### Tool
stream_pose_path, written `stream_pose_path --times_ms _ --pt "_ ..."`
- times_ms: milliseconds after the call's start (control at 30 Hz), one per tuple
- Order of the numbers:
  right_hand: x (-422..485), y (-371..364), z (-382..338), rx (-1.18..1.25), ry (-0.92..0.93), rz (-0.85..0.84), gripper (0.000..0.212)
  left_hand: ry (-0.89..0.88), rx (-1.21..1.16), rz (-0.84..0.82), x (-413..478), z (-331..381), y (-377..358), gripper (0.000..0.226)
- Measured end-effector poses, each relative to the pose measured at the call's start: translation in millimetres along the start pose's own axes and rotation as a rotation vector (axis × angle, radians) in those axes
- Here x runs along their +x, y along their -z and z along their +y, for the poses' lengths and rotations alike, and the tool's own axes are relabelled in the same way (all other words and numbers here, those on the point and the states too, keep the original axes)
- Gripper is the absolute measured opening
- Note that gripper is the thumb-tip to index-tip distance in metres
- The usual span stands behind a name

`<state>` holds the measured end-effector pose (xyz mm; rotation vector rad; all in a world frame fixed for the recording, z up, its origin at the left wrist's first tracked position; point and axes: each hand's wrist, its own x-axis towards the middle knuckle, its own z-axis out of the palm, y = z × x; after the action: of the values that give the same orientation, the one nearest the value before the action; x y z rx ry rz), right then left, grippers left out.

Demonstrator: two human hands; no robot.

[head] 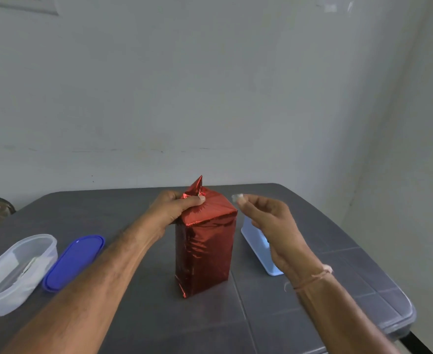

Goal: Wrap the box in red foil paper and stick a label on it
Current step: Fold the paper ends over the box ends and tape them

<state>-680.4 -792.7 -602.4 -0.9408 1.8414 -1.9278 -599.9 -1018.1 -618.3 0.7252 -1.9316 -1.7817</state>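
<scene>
My left hand (174, 210) pinches the red foil (197, 189) peak atop the box (205, 251); at three o'clock, my right hand (269, 221) pinches a pale scrap (237, 198).

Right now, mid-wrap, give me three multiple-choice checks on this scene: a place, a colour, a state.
1. Where does the blue lid lie? A. on the table, between the clear tub and the red box; B. on the tub; C. on the box.
2. What colour is the foil? A. gold; B. green; C. red.
3. The left hand is: A. flat on the table; B. pinching the gathered foil at the box top; C. holding the lid.
Answers: A, it lies flat on the table beside the tub; C, the wrap is shiny red; B, it grips the foil peak, while the right hand pinches a small clear piece.
</scene>
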Motion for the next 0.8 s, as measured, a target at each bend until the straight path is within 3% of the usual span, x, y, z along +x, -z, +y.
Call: stream_pose_path --times_ms 100,267,600,800 --pt "25.1 -13.9 -5.8 -0.094 -0.065 -0.055 0.027 -0.004 -0.011 0.006 0.2 0.4 1.5 0.042" --pt "42.8 -24.6 2.4 -0.114 -0.164 0.001 0.022 -0.021 -0.02 0.007 -2.4 1.2 -2.3 0.028" --pt "47.9 -38.9 12.4 -0.228 -0.146 0.135 0.009 -0.052 -0.016 0.001 -5.0 6.3 -1.5 0.021" --pt "52.7 -47.5 19.3 -0.463 -0.076 0.249 0.029 -0.054 -0.01 0.004 -5.2 6.7 -0.4 0.022"
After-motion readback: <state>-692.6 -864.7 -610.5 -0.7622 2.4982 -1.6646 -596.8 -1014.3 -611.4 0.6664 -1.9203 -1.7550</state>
